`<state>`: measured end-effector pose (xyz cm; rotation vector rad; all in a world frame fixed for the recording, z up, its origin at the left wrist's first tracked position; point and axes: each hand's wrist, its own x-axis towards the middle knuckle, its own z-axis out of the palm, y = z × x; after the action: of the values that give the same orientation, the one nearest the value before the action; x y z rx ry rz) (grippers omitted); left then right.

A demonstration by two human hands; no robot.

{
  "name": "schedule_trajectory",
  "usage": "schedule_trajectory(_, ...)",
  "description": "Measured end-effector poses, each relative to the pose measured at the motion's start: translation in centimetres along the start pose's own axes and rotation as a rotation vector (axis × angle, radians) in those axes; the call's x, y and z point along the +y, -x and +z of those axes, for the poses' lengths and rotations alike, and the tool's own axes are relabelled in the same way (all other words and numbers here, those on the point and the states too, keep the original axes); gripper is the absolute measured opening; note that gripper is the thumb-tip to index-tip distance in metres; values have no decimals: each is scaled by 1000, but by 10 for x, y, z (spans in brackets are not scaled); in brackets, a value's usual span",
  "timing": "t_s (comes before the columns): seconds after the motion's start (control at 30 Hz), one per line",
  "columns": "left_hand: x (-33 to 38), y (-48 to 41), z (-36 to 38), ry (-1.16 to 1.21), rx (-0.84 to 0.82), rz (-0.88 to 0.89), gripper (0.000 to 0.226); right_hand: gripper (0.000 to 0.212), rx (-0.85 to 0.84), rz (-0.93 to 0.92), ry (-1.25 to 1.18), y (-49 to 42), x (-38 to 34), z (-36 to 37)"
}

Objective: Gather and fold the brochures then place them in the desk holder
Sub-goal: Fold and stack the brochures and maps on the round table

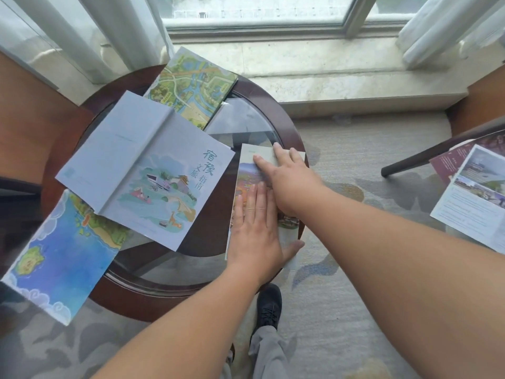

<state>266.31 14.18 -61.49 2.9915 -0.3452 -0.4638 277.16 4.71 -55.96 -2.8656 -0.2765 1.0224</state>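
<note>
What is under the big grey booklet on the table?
The grey booklet overlaps the green map at its far corner and the blue map at its near corner. How far they reach beneath is hidden, as is anything else there.

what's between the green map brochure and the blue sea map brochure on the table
In the head view, the open pale booklet lies between the green map and the blue sea map, overlapping an edge of each.

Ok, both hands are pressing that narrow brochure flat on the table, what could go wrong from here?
The folded brochure under the left hand and right hand overhangs the round table's rim, so it may slide off on release. The blue map brochure also hangs off the edge and could drop if bumped. No desk holder is in view.
</note>
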Motion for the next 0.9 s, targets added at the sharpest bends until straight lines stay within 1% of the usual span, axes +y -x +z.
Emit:
schedule_trajectory(0.1,-2,22,5,1,-7,44,100,106,-40,19,27,-1,-3,0)
schedule_trajectory(0.17,-5,30,6,-1,-30,62,96,112,-54,17,42,-2,-3,0)
schedule_trajectory(0.23,-8,33,4,2,-54,57,94,113,-60,16,44,-1,-2,3)
schedule_trajectory(0.33,-16,36,1,3,-72,1,94,110,-35,-5,41,0,5,9)
schedule_trajectory(0.4,-22,44,-3,5,-102,12,92,109,-29,-20,42,1,8,11)
schedule_trajectory(0.47,-33,50,-13,52,-91,46,88,105,-28,-27,38,4,8,11)
schedule_trajectory(0.5,-44,50,-24,90,-56,33,86,103,-30,-28,35,5,7,9)
schedule_trajectory(0.57,-76,42,-48,128,92,-35,80,99,-21,-23,33,7,4,6)
schedule_trajectory(0.6,-97,36,-60,110,166,-87,78,97,3,-25,25,9,-1,4)
schedule_trajectory(0.67,-145,23,-79,48,236,-217,79,88,101,-43,-37,13,-19,3)
schedule_trajectory(0.73,-183,11,-90,5,172,-378,82,81,166,-86,-146,19,-49,4)
schedule_trajectory(0.8,-205,2,-90,-11,66,-497,88,79,143,-167,-232,26,-82,10)
schedule_trajectory(0.9,-216,-8,-87,60,-15,-571,91,81,71,-253,-252,31,-120,24)
